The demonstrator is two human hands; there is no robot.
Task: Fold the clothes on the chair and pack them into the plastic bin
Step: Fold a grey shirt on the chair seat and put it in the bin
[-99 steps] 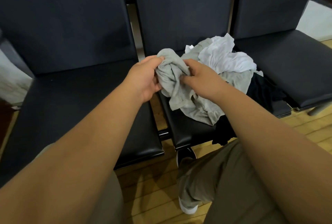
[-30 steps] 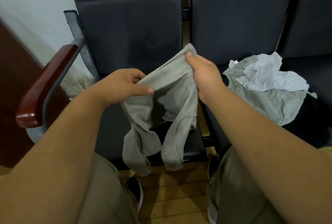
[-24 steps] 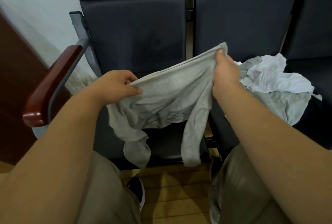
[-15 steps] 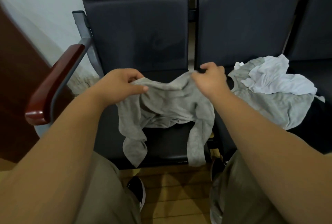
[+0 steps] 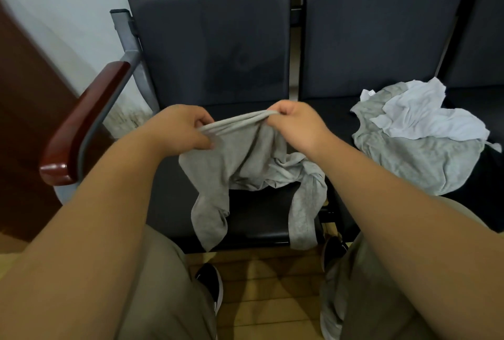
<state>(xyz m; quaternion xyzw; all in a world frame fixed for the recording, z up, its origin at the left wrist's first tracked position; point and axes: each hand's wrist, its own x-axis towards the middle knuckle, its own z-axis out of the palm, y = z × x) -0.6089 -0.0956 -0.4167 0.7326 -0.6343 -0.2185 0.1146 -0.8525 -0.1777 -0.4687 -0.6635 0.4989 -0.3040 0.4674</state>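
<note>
Grey jersey, a garment (image 5: 245, 165) pinched along one gathered edge by the left hand (image 5: 177, 129) and right hand (image 5: 296, 124), sags onto the seat (image 5: 261, 214) at centre frame (bin unseen): still straightening, so flattening likely comes next.

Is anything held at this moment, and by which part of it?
Yes. Both hands, left and right, pinch the gathered top edge of a grey garment; the rest hangs down over the chair seat.
</note>
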